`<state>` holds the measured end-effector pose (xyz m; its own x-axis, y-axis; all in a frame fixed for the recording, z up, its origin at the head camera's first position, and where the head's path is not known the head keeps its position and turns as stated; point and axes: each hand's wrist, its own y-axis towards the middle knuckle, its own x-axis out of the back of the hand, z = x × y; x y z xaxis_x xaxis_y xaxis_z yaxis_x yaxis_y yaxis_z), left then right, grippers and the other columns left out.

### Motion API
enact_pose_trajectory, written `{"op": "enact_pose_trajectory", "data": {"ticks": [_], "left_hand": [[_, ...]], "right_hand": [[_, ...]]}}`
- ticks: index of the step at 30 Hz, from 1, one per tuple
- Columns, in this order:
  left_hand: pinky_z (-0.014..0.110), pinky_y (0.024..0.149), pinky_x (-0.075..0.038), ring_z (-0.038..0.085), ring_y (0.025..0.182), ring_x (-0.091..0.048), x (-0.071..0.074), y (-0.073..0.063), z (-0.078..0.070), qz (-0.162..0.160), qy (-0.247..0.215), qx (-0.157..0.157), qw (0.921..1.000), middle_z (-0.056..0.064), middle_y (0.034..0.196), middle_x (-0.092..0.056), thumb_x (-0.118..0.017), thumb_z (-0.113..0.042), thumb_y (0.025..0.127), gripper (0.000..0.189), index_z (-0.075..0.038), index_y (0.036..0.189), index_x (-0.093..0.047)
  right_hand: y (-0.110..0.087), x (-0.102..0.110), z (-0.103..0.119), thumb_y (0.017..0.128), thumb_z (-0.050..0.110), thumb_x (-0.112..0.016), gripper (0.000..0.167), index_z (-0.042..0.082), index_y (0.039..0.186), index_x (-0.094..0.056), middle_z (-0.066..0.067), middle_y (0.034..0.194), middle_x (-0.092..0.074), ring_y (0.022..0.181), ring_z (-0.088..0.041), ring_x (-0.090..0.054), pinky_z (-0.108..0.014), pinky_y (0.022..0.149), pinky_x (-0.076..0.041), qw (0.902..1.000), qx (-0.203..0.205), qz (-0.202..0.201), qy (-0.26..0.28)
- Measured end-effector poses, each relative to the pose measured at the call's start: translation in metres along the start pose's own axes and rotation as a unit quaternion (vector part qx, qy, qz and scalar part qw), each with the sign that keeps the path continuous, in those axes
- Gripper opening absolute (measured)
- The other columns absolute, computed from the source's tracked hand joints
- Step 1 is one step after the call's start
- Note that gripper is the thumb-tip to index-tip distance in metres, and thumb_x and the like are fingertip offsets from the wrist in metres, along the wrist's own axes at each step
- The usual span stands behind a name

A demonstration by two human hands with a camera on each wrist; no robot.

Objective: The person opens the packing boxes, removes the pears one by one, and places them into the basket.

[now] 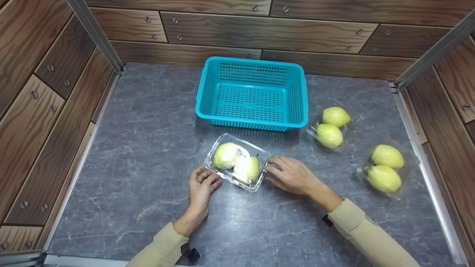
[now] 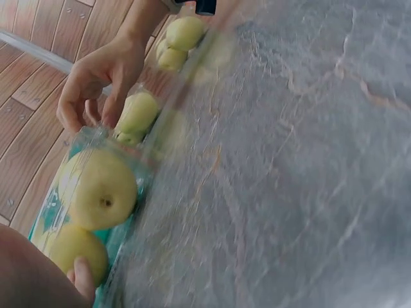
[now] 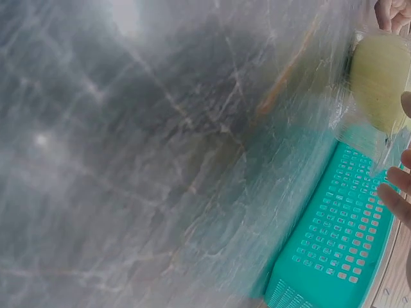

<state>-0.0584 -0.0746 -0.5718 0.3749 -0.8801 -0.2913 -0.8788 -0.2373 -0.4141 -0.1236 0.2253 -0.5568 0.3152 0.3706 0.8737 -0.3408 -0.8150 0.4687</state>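
A clear plastic box [image 1: 237,162] with two yellow-green pears [image 1: 226,155] inside lies on the table, turned at an angle in front of the basket. Glare covers part of its lid. At its near left corner my left hand [image 1: 200,188] holds it, the thumb on the front side and the other fingers curled beside the corner. My right hand [image 1: 293,174] rests its fingertips against the right end, its fingers relaxed and spread. In the right wrist view those fingers [image 3: 399,179] show next to the box's side.
Behind the box stands a turquoise perforated basket [image 1: 252,124] with nothing in it. To the right, two more clear packs of pears [image 1: 329,136] [image 1: 384,178] lie on the grey marbled table [image 1: 130,148]. Wood-patterned walls [image 1: 237,31] with metal edges enclose the back and sides.
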Motion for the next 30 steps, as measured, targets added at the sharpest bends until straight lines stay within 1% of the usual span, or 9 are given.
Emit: {"op": "enact_pose_trajectory", "data": {"ticks": [3, 6, 11, 14, 18, 21, 26, 30], "left_hand": [[0.028, 0.085, -0.066, 0.014, 0.088, -0.066, -0.003, -0.001, 0.003, 0.007, -0.023, 0.004, 0.9997, 0.008, 0.106, -0.055, -0.062, 0.006, 0.096, 0.06, 0.008, 0.149, -0.034], [0.026, 0.081, -0.065, 0.013, 0.084, -0.066, -0.006, -0.002, 0.005, 0.013, -0.046, 0.001, 0.9988, 0.006, 0.103, -0.054, -0.062, 0.01, 0.092, 0.059, 0.008, 0.145, -0.034], [0.026, 0.078, -0.066, 0.012, 0.081, -0.065, -0.008, -0.005, 0.007, 0.013, -0.073, -0.004, 0.9972, 0.005, 0.1, -0.055, -0.062, 0.014, 0.089, 0.057, 0.005, 0.139, -0.035], [0.026, 0.078, -0.066, 0.013, 0.08, -0.066, -0.008, -0.007, 0.009, 0.013, -0.081, -0.005, 0.9966, 0.005, 0.099, -0.056, -0.062, 0.015, 0.089, 0.056, 0.004, 0.137, -0.036], [0.026, 0.076, -0.066, 0.013, 0.078, -0.067, -0.009, -0.008, 0.011, 0.014, -0.087, -0.004, 0.9961, 0.005, 0.1, -0.056, -0.062, 0.015, 0.088, 0.056, 0.002, 0.136, -0.036], [0.025, 0.073, -0.066, 0.013, 0.077, -0.067, -0.012, -0.009, 0.013, 0.018, -0.089, -0.004, 0.9959, 0.005, 0.1, -0.055, -0.063, 0.016, 0.086, 0.058, 0.001, 0.135, -0.035], [0.025, 0.073, -0.067, 0.012, 0.077, -0.065, -0.015, -0.011, 0.016, 0.023, -0.094, -0.007, 0.9953, 0.006, 0.101, -0.054, -0.064, 0.019, 0.083, 0.062, -0.001, 0.133, -0.035], [0.028, 0.074, -0.068, 0.011, 0.078, -0.066, -0.017, -0.012, 0.019, 0.032, -0.106, -0.003, 0.9939, 0.005, 0.102, -0.053, -0.064, 0.022, 0.083, 0.063, -0.001, 0.134, -0.034]], "right_hand": [[0.0, -0.001, 0.001, 0.092, 0.033, -0.076, 0.032, 0.011, 0.113, -0.071, -0.009, 0.109, -0.072, 0.092, -0.024, -0.071, -0.034, 0.075, -0.065, 0.9999, 0.009, -0.008, -0.011], [0.001, -0.003, 0.002, 0.096, 0.032, -0.071, 0.026, 0.011, 0.111, -0.071, -0.009, 0.108, -0.073, 0.091, -0.024, -0.072, -0.035, 0.075, -0.065, 0.9996, 0.014, -0.01, -0.021], [0.003, -0.005, 0.004, 0.094, 0.03, -0.073, 0.023, 0.011, 0.108, -0.072, -0.008, 0.106, -0.074, 0.093, -0.025, -0.073, -0.036, 0.077, -0.066, 0.9994, 0.019, -0.018, -0.024], [0.003, -0.008, 0.004, 0.094, 0.029, -0.073, 0.022, 0.012, 0.106, -0.072, -0.008, 0.104, -0.074, 0.093, -0.026, -0.073, -0.036, 0.077, -0.066, 0.999, 0.024, -0.029, -0.024], [0.003, -0.009, 0.005, 0.1, 0.029, -0.067, 0.018, 0.012, 0.105, -0.072, -0.008, 0.101, -0.074, 0.092, -0.025, -0.072, -0.035, 0.076, -0.065, 0.9983, 0.032, -0.037, -0.031], [0.003, -0.009, 0.005, 0.103, 0.029, -0.063, 0.019, 0.012, 0.105, -0.072, -0.008, 0.101, -0.074, 0.092, -0.025, -0.072, -0.034, 0.077, -0.065, 0.998, 0.035, -0.04, -0.035], [0.003, -0.009, 0.007, 0.102, 0.028, -0.065, 0.018, 0.012, 0.105, -0.073, -0.008, 0.102, -0.075, 0.095, -0.026, -0.073, -0.035, 0.077, -0.066, 0.9978, 0.037, -0.042, -0.036], [0.002, -0.01, 0.007, 0.102, 0.028, -0.064, 0.018, 0.013, 0.104, -0.073, -0.008, 0.102, -0.076, 0.094, -0.026, -0.073, -0.035, 0.077, -0.066, 0.9979, 0.032, -0.044, -0.035]]}}
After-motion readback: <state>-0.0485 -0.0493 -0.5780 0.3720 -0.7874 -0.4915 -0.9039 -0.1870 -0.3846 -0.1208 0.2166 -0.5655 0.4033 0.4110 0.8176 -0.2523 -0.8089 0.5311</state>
